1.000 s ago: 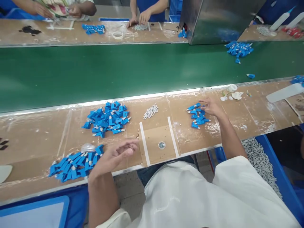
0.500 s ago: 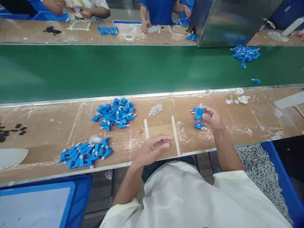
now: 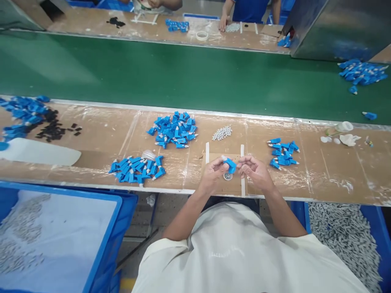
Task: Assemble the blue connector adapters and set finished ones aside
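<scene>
In front of my body, my left hand (image 3: 212, 175) pinches a small blue plastic part (image 3: 231, 166) with a white tip pointing up and left. My right hand (image 3: 255, 173) is close by on the right, fingers curled together near the part's end. Whatever those fingertips hold, if anything, is too small to make out. Just below the blue part is a small round clear dish (image 3: 227, 176) with something shiny in it. Behind my hands lies a pile of small grey pieces (image 3: 222, 133). A group of blue parts (image 3: 283, 154) rests to the right.
Two blue piles (image 3: 174, 129) (image 3: 137, 169) lie left, near black pieces (image 3: 51, 128) and a white scoop-like sheet (image 3: 45, 151). A green belt (image 3: 183, 77) runs beyond the table. Blue bins (image 3: 117, 207) stand below. A co-worker's hand (image 3: 224, 23) is across the belt.
My right hand has come left from the right-hand group, and a blue part is now in my left hand, which was empty. The whole view has shifted left.
</scene>
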`<action>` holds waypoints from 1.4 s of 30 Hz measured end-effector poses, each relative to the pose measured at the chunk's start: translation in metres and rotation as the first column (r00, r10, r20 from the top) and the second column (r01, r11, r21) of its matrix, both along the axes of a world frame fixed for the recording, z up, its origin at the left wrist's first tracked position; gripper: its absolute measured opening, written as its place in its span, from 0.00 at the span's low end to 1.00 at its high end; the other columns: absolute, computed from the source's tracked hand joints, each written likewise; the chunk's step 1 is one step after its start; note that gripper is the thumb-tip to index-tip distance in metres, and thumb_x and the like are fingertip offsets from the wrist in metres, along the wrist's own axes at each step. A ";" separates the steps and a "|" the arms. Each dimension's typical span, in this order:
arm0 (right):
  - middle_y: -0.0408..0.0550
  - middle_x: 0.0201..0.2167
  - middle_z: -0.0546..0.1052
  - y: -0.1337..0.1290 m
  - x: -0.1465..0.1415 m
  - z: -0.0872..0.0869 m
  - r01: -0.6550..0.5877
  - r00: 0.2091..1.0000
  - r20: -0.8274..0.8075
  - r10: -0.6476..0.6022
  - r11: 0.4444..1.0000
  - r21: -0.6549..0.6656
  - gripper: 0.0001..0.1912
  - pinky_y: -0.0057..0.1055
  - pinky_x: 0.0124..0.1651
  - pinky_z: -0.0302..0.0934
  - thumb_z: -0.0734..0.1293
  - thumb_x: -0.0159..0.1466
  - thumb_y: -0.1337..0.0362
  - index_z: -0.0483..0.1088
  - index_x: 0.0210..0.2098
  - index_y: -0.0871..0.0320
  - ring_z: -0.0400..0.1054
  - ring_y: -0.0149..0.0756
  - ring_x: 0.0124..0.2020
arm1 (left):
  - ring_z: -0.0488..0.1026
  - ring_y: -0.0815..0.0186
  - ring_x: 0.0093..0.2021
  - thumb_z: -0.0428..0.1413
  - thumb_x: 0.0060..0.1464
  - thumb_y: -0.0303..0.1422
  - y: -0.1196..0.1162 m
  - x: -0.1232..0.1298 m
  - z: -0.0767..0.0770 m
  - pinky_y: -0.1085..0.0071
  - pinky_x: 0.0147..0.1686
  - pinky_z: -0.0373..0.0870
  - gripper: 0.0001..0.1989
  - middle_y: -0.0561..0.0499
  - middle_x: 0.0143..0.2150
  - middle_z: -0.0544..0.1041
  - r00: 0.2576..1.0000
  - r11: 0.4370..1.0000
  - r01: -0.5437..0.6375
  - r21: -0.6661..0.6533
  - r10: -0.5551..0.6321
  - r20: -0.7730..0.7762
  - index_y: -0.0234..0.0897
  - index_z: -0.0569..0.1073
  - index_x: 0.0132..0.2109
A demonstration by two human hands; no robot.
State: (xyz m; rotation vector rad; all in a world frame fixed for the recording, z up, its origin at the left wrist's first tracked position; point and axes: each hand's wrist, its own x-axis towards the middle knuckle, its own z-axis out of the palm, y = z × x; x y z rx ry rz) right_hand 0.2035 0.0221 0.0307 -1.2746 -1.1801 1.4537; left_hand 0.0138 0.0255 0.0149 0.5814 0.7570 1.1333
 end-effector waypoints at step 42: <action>0.49 0.31 0.70 -0.014 -0.023 -0.044 -0.120 0.887 0.462 -0.013 0.959 0.258 0.15 0.36 0.31 0.60 0.72 0.64 0.47 0.84 0.35 0.50 0.63 0.38 0.31 | 0.78 0.71 0.34 0.71 0.48 0.32 -0.016 -0.041 -0.055 0.82 0.25 0.72 0.16 0.48 0.38 0.81 0.972 0.945 -0.078 -0.317 0.142 0.186 0.34 0.78 0.43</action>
